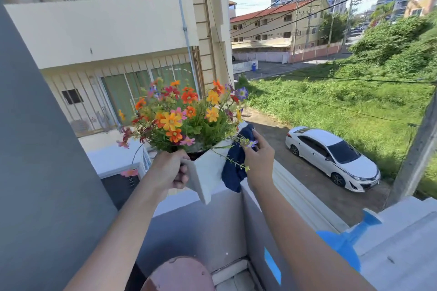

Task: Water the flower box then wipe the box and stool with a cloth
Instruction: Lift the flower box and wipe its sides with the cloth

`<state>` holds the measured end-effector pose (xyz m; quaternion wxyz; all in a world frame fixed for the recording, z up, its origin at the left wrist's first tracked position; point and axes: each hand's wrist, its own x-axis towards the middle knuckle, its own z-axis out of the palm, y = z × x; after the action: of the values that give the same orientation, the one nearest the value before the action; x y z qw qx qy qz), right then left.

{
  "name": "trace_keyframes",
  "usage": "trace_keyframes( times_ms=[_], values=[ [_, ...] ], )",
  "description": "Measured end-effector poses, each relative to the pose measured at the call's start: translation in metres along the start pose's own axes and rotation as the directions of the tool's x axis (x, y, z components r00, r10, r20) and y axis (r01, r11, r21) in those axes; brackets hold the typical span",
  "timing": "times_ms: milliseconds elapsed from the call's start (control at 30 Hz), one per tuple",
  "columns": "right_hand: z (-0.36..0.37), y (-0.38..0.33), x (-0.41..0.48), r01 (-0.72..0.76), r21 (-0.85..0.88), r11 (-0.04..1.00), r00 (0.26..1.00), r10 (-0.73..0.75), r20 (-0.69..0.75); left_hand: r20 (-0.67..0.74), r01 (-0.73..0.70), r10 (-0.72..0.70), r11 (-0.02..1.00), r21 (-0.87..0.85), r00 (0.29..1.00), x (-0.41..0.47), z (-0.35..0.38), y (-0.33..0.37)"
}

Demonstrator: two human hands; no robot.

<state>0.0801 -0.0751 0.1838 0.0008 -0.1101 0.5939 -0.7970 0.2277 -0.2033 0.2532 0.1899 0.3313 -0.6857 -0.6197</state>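
A white flower box (206, 170) full of orange, yellow, pink and purple flowers (186, 116) stands on the corner of the balcony wall. My left hand (169, 168) grips the box's near left rim. My right hand (256, 156) presses a dark blue cloth (234, 168) against the box's right side; the cloth hangs down over the wall top. A round reddish-brown stool seat (179, 274) shows at the bottom edge, below the box. A blue watering can (347, 241) rests on the ledge at the right, partly hidden by my right forearm.
The grey balcony wall (201, 227) meets a grey pillar (35, 172) on the left. Beyond the wall is a drop to a lane with a parked white car (331, 156), a grassy lot and a neighbouring building. An air-conditioner unit (123, 172) sits below left.
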Motion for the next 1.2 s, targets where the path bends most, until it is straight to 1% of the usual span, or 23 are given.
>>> trace_keyframes(
  times_ms=[67, 133, 200, 333, 433, 467, 600, 700, 767, 867, 933, 967, 1100, 1133, 1200],
  values=[
    [0.008, -0.006, -0.002, 0.009, 0.038, 0.999, 0.999, -0.01, 0.035, -0.01, 0.015, -0.015, 0.999, -0.05, 1.0, 0.001, 0.001, -0.004],
    [0.016, -0.013, -0.016, 0.086, -0.006, 0.996, 0.992, -0.085, 0.092, -0.018, 0.033, -0.035, 0.993, -0.113, 0.999, 0.006, 0.003, -0.007],
    [0.025, -0.014, -0.033, 0.132, -0.027, 0.991, 0.983, -0.127, 0.136, -0.019, 0.06, -0.064, 0.985, -0.165, 0.998, 0.009, 0.006, -0.009],
    [0.029, -0.009, -0.07, 0.112, -0.051, 0.992, 0.969, -0.098, 0.228, -0.018, 0.083, -0.088, 0.976, -0.202, 0.996, 0.015, 0.003, -0.01],
    [0.02, 0.009, -0.097, 0.124, -0.122, 0.985, 0.942, -0.078, 0.326, 0.026, 0.107, -0.104, 0.959, -0.263, 0.994, 0.017, -0.003, -0.008],
    [0.016, 0.018, -0.103, 0.122, -0.135, 0.983, 0.939, -0.07, 0.338, 0.041, 0.115, -0.108, 0.953, -0.279, 0.993, 0.017, -0.004, -0.007],
    [0.007, 0.036, -0.09, 0.085, -0.154, 0.984, 0.963, -0.041, 0.268, 0.064, 0.123, -0.11, 0.955, -0.27, 0.992, 0.017, 0.0, -0.011],
    [0.008, 0.032, -0.062, 0.071, -0.221, 0.973, 0.982, -0.029, 0.186, 0.059, 0.121, -0.109, 0.952, -0.281, 0.992, 0.013, 0.003, -0.01],
    [0.005, 0.025, -0.041, 0.073, -0.209, 0.975, 0.993, -0.051, 0.11, 0.077, 0.119, -0.101, 0.956, -0.269, 0.992, 0.008, 0.005, -0.008],
    [-0.002, 0.009, -0.01, 0.066, -0.131, 0.989, 0.997, -0.071, -0.031, 0.114, 0.111, -0.086, 0.965, -0.237, 0.99, -0.002, 0.01, -0.005],
    [-0.003, 0.001, 0.003, 0.079, -0.126, 0.989, 0.993, -0.089, -0.079, 0.122, 0.104, -0.078, 0.969, -0.224, 0.989, -0.006, 0.012, -0.003],
    [-0.002, -0.001, 0.006, 0.099, -0.145, 0.984, 0.99, -0.112, -0.082, 0.12, 0.099, -0.074, 0.969, -0.226, 0.99, -0.007, 0.013, -0.001],
    [0.01, -0.008, -0.006, 0.213, -0.183, 0.96, 0.976, -0.217, -0.005, 0.103, 0.066, -0.042, 0.968, -0.242, 0.994, -0.007, 0.019, 0.004],
    [0.014, -0.01, -0.012, 0.224, -0.162, 0.961, 0.974, -0.225, 0.011, 0.097, 0.06, -0.038, 0.968, -0.242, 0.995, -0.006, 0.021, 0.005],
    [0.017, -0.014, -0.031, 0.198, -0.107, 0.974, 0.98, -0.193, 0.052, 0.081, 0.055, -0.036, 0.968, -0.245, 0.996, -0.004, 0.023, 0.006]
  ],
)
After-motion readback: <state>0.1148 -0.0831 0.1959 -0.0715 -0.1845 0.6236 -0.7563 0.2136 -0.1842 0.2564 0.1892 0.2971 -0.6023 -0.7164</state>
